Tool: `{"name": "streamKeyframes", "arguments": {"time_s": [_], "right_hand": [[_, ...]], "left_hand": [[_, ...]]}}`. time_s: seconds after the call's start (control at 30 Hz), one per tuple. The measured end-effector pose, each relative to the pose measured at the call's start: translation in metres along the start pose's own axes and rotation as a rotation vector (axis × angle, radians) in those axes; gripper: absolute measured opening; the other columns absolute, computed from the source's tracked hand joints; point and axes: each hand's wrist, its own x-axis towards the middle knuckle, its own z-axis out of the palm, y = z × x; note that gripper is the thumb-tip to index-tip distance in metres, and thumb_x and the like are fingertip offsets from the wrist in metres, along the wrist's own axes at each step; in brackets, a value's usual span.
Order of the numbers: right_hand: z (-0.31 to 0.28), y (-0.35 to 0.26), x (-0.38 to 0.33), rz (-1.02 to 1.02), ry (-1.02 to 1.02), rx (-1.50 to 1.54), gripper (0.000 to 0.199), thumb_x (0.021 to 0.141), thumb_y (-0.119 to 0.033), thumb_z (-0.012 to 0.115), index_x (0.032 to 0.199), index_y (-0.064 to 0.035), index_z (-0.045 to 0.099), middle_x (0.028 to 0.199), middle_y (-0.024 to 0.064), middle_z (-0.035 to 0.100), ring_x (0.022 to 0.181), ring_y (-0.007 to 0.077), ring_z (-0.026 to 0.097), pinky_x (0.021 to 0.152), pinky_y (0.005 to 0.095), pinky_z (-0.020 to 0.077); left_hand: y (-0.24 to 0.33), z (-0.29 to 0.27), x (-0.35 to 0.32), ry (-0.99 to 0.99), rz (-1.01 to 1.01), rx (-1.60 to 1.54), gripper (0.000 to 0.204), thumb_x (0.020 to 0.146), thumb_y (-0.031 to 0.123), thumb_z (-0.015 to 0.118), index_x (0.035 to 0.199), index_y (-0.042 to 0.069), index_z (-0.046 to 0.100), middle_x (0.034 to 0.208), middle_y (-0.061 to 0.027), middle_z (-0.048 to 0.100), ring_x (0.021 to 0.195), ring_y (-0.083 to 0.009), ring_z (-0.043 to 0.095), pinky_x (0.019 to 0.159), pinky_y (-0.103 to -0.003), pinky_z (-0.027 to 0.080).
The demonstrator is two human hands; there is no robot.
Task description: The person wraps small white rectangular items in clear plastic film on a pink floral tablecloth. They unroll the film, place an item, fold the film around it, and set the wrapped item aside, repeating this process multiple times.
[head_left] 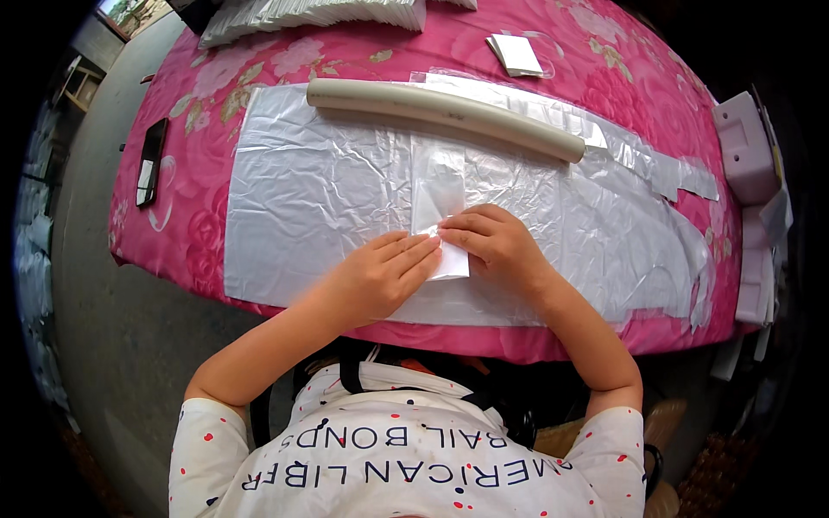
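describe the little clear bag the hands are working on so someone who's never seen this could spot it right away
On the pink flowered tablecloth lies a wide sheet of crinkled clear plastic, with a long pale tube across its top. Below the tube's middle, the small clear bag lies upright, its lower end pinched between the left hand and right hand. It alone is narrow, glossy and touched.

The person wears a white short-sleeved shirt point(406, 466) scattered with small red and dark dots and crossed by dark printed lettering. Well back from the fingers point(414, 250), both sleeves end above the elbows, leaving the forearms bare. Black straps point(350, 380) lie over the chest.
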Motion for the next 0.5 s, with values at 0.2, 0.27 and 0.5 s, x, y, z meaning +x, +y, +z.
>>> {"name": "streamKeyframes", "arguments": {"time_s": [0.2,0.27,0.5], "right_hand": [[0.006,-0.028,-0.018,-0.050,-0.011,0.028,0.030,0.065,-0.005,0.064,0.095,-0.0062,0.064,0.096,0.0033,0.063,0.088,0.0206,0.059,0.073,0.0311,0.0504],[0.004,-0.027,-0.017,0.050,-0.002,0.047,0.023,0.070,-0.007,0.064,0.093,-0.0051,0.065,0.089,0.0033,0.064,0.081,0.0204,0.060,0.068,0.0305,0.0500],[-0.006,-0.026,0.014,0.901,-0.097,0.492,0.020,0.083,-0.018,0.060,0.081,0.0009,0.067,0.058,0.0083,0.060,0.050,0.0155,0.058,0.052,0.0276,0.0444]], "left_hand": [[0.016,-0.006,-0.022,-0.059,-0.118,-0.098,0.043,0.065,0.004,0.056,0.108,0.000,0.059,0.111,-0.0133,0.061,0.100,-0.0234,0.060,0.086,-0.037,0.045],[0.016,-0.004,-0.021,-0.033,-0.194,-0.176,0.044,0.066,0.003,0.058,0.109,0.001,0.059,0.109,-0.0139,0.062,0.096,-0.0236,0.061,0.083,-0.036,0.046],[0.007,0.001,0.004,0.016,-0.846,-0.481,0.053,0.080,0.012,0.062,0.124,-0.009,0.041,0.070,-0.0109,0.063,0.057,-0.0239,0.061,0.053,-0.033,0.047]]}}
